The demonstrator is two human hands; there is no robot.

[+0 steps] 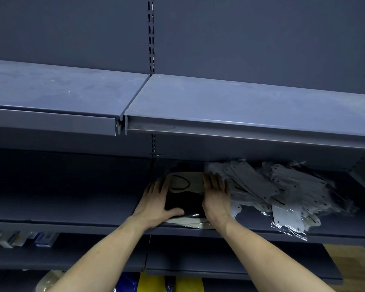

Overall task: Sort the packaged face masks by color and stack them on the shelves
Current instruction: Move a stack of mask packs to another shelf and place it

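while flat on glossy black mask packet (184, 202), left hand (156, 202), right hand (216, 196): grip released.

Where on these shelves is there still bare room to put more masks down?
The upper shelf shows nothing on it. On the middle shelf, the stretch left of the left hand looks bare. It is crowded from there rightward: both hands, the right hand included, flank a beige and black stack, and the grey mask pile spreads beside it.
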